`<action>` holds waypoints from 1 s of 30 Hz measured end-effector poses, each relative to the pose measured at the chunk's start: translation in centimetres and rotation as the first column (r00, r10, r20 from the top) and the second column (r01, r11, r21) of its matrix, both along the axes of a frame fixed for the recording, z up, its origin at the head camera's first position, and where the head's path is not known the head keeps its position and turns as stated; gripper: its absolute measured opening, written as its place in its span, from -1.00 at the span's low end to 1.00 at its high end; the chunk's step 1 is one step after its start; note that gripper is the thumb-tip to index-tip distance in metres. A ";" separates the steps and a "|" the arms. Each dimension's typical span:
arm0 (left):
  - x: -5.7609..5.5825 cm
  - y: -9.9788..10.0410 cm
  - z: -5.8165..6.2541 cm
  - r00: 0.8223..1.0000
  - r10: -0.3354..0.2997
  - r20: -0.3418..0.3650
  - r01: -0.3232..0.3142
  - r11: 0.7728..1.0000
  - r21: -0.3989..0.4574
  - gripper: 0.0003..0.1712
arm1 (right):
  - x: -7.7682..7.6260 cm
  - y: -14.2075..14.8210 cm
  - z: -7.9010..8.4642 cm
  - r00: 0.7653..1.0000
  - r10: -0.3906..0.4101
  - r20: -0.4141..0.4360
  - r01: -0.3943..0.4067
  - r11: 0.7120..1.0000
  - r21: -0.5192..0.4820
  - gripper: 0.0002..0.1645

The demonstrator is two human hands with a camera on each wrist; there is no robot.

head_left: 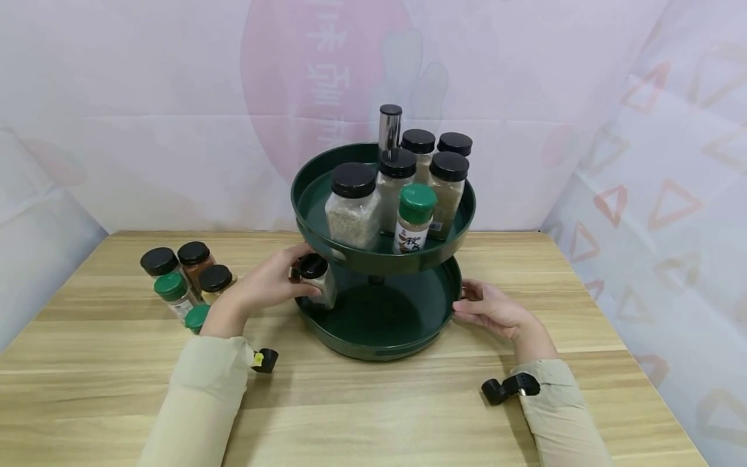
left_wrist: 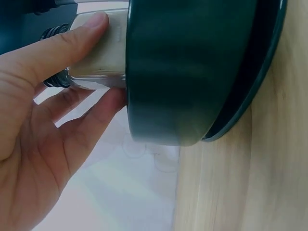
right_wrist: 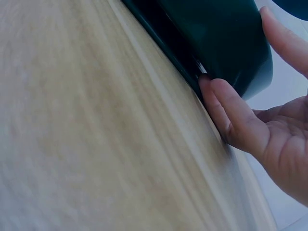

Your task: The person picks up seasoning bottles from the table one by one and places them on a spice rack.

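A two-tier dark green round spice rack [head_left: 379, 347] stands on the table. At the left side of its lower tier, my left hand [head_left: 271, 280] holds a clear square spice jar [head_left: 324, 289] with a black lid, thumb on one face and fingers on the other. The left wrist view shows the jar [left_wrist: 103, 50] partly behind the tier's wall, with pale contents. My right hand [head_left: 493, 308] grips the lower tier's right wall. In the right wrist view the thumb lies near the top of the wall [right_wrist: 226, 43] and the fingertips [right_wrist: 224, 91] touch low down, by the base.
Several jars stand on the upper tier, among them a large black-lidded jar [head_left: 353, 211] and a green-capped bottle [head_left: 414, 217], around a metal post [head_left: 390, 130]. More black- and green-capped jars [head_left: 172, 285] stand on the table at left. A cloth-covered wall [head_left: 175, 168] rises behind.
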State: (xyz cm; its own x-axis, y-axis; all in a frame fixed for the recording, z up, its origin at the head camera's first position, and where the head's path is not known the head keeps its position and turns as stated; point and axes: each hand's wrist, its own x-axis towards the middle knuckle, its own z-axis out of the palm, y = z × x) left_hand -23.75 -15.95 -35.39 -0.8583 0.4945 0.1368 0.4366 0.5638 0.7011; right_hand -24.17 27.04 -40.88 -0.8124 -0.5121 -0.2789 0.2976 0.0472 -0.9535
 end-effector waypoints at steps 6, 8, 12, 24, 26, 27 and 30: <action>-0.1 -0.3 -0.1 1.000 0.010 0.014 -0.010 1.000 0.008 -0.27 | 0.0 0.0 0.1 1.000 0.002 -0.006 -0.002 1.000 -0.005 0.11; -0.1 -0.3 -0.1 1.000 0.012 0.008 -0.012 1.000 0.008 -0.26 | 0.1 0.0 0.1 1.000 0.005 -0.009 -0.005 1.000 -0.008 0.11; -0.1 -0.3 -0.3 1.000 0.019 -0.008 -0.019 1.000 0.000 -0.24 | 0.1 0.0 0.0 1.000 0.006 -0.009 -0.006 1.000 -0.013 0.11; 0.6 -0.3 -0.2 0.999 0.039 0.001 -0.039 0.999 0.001 -0.25 | 0.2 -0.1 0.0 1.000 0.004 -0.009 -0.004 1.000 -0.010 0.11; 0.9 -0.4 -0.1 0.999 0.043 -0.002 -0.043 0.999 0.012 -0.28 | 0.1 -0.1 0.0 1.000 0.007 -0.010 -0.007 1.000 -0.012 0.11; 1.0 -0.5 -0.1 0.999 0.044 -0.001 -0.044 0.999 0.022 -0.30 | 0.1 -0.1 0.0 1.000 0.008 -0.010 -0.008 1.000 -0.013 0.11; 1.6 -0.7 0.3 0.998 0.056 0.003 -0.056 0.998 0.042 -0.34 | 0.1 -0.1 0.0 1.000 0.008 -0.010 -0.008 1.000 -0.014 0.10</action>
